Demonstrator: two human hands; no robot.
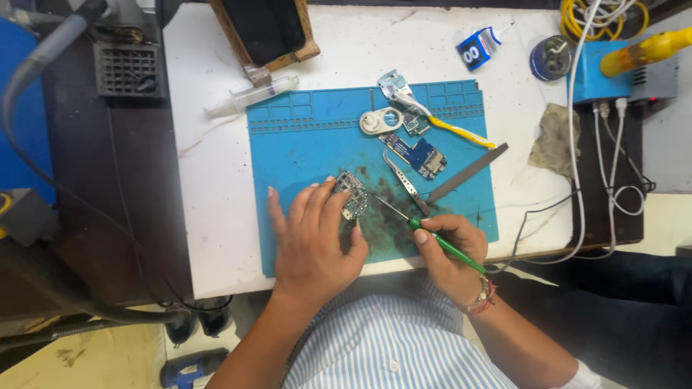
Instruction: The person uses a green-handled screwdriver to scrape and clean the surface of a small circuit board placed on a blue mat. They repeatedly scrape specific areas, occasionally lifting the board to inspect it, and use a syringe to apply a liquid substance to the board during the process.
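Head view. My left hand [313,234] lies palm down on the blue work mat [303,155], fingers spread and curled a little. Its fingertips press on the near-left edge of a small circuit board [352,194], pinning it flat to the mat; nothing is closed inside the palm. The board sits near the middle of the mat, at the left edge of a dark smudged patch.

My right hand [448,245] is closed around the green handle of a screwdriver [425,234], held like a pen. The thin metal shaft runs up and left from my fingers, and its tip sits just beside the right edge of the board. I cannot tell whether the tip touches.

Farther out on the mat:
- metal tweezers [406,181], just right of the board;
- a flat grey metal bar [468,171], lying aslant;
- a second blue circuit board [422,155];
- a white plastic ring part [380,121];
- a yellow-and-white handled tool [450,126], with a small metal piece at its far end.

On the white table [209,194], beyond the mat: a clear syringe [252,96] at far left, a small blue-labelled tube [479,47], and a dirty rag [556,137] at right. A blue box with white cables [602,72] stands at far right. My striped shirt [393,338] fills the near edge.
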